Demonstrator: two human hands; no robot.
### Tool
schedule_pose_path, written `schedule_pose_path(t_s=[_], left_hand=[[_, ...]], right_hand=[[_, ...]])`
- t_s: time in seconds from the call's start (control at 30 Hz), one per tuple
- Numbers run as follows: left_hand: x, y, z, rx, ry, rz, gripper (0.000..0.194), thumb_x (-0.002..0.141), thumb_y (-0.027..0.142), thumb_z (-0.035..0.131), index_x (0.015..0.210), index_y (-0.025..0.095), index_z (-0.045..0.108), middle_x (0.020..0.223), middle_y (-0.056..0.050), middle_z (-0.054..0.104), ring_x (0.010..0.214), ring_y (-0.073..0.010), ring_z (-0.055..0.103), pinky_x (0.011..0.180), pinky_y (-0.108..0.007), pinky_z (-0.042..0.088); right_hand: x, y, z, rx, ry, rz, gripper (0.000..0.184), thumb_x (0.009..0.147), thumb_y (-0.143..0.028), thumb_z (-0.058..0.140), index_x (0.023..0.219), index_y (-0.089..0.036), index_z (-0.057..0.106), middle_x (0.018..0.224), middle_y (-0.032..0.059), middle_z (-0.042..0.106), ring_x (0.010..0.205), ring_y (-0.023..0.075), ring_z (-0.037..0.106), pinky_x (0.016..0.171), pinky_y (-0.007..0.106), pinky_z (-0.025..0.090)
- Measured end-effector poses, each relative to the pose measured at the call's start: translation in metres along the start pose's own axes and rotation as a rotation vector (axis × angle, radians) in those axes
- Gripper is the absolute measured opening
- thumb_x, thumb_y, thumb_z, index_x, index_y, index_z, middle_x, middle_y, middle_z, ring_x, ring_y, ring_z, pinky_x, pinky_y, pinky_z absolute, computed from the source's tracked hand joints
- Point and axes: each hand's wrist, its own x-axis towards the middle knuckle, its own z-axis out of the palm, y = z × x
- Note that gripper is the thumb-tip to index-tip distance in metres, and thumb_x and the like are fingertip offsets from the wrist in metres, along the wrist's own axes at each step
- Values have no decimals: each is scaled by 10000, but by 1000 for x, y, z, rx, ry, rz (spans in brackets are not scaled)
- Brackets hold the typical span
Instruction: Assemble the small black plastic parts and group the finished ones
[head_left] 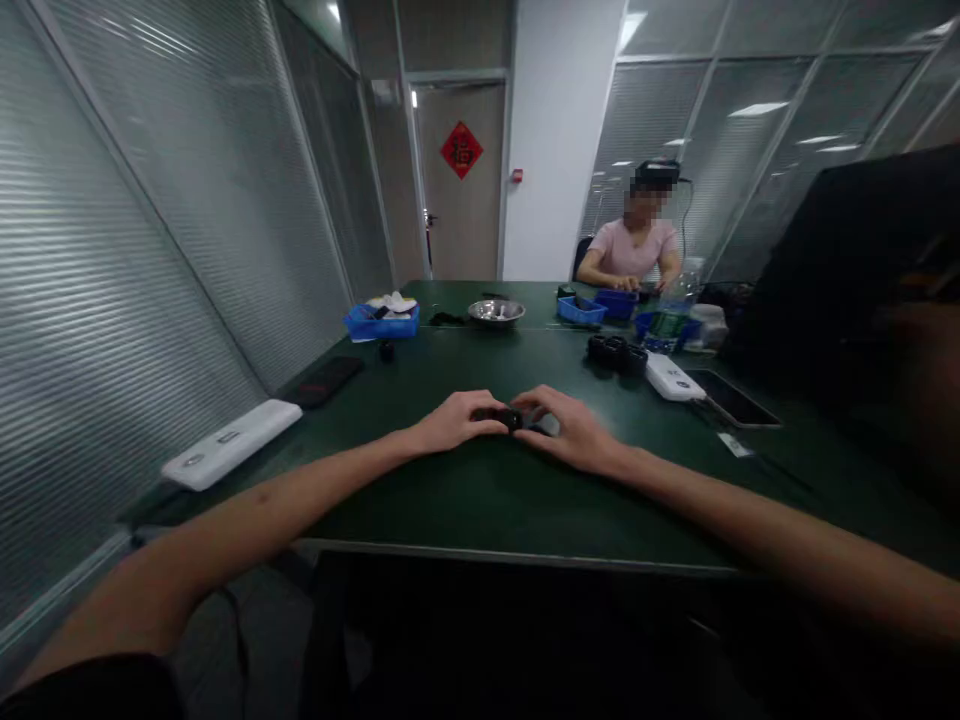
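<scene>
Above the middle of the dark green table (450, 510), both hands meet around a small black piece (512, 418) with a rounded end; its exact kind is too small to tell. My left hand (456, 424) is closed on it, thumb below and fingers on top. Curled around its right end is my right hand (568, 430), with thumb and fingertips against the piece. A greyish patch shows inside the right hand's curve, and I cannot make out what it is. My fingers cover part of the black piece.
Left are a white power bank (232, 443), a dark flat case (324, 382) and a blue tray (364, 325). A metal bowl (496, 314) stands ahead. Right are black round parts (616, 354), another power bank (673, 378), a phone (733, 398) and a bottle (667, 325). A person (634, 245) sits opposite.
</scene>
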Motion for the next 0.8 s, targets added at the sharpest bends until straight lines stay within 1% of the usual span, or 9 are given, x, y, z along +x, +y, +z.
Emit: schedule_pose_path(t_s=[0.1, 0.17, 0.27, 0.37, 0.47, 0.53, 0.6, 0.67, 0.8], left_hand=[[-1, 4, -1, -1, 4, -16, 335, 964, 410, 649, 1186, 170, 722, 1042, -58, 676, 952, -193, 639, 851, -292, 465], [-2, 5, -1, -7, -4, -25, 335, 961, 427, 651, 1172, 178, 727, 1041, -57, 675, 929, -189, 633, 828, -290, 466], [-3, 2, -3, -20, -16, -33, 351, 957, 437, 657, 1189, 182, 723, 1050, -58, 671, 903, -185, 624, 803, -290, 465], [-3, -1, -4, -28, -15, -22, 353, 965, 419, 652, 1225, 189, 712, 1071, -60, 670, 930, -186, 625, 833, -295, 466], [-3, -1, -4, -34, -21, -20, 336, 969, 416, 648, 1210, 192, 717, 1083, -61, 671, 949, -189, 630, 848, -298, 469], [-3, 1, -4, -39, -24, -22, 329, 970, 414, 647, 1197, 187, 719, 1081, -61, 672, 953, -190, 633, 846, -298, 471], [-3, 3, -4, -40, -24, -22, 324, 968, 411, 651, 1188, 184, 721, 1073, -60, 671, 952, -190, 633, 841, -298, 471], [-3, 4, -4, -32, -23, -24, 323, 965, 411, 654, 1184, 183, 722, 1069, -60, 672, 945, -189, 632, 835, -298, 471], [-3, 2, -4, -26, -22, -14, 339, 968, 416, 650, 1206, 183, 714, 1072, -61, 675, 945, -190, 633, 840, -303, 468]], right_hand=[[-1, 0, -1, 6, -44, 55, 286, 983, -404, 643, 1177, -195, 625, 1030, 69, 712, 883, 214, 691, 802, 357, 570], [-1, -1, -2, 1, -66, 51, 253, 995, -382, 623, 1172, -200, 629, 1007, 62, 716, 874, 213, 687, 791, 356, 568], [-1, -2, -4, -22, -73, -3, 241, 989, -341, 631, 1188, -206, 621, 1062, 70, 698, 912, 218, 678, 811, 365, 567], [-1, -2, -3, -42, -72, -54, 241, 984, -305, 630, 1206, -211, 613, 1126, 85, 665, 977, 228, 666, 855, 381, 566], [-1, -1, -2, -48, -51, -38, 288, 970, -331, 655, 1227, -214, 598, 1150, 89, 662, 976, 232, 665, 853, 389, 569], [-1, 0, -2, -50, -55, 1, 307, 972, -378, 659, 1224, -214, 597, 1115, 81, 681, 942, 230, 671, 828, 387, 571], [-1, 0, -2, -51, -71, 25, 288, 985, -391, 641, 1208, -214, 602, 1071, 71, 693, 917, 227, 673, 808, 381, 571], [-1, 0, -2, -58, -82, 9, 261, 987, -356, 636, 1204, -216, 601, 1073, 71, 688, 930, 228, 672, 813, 380, 571], [-1, -2, -3, -77, -86, -58, 261, 975, -288, 636, 1220, -218, 583, 1158, 93, 650, 987, 233, 660, 845, 388, 572]])
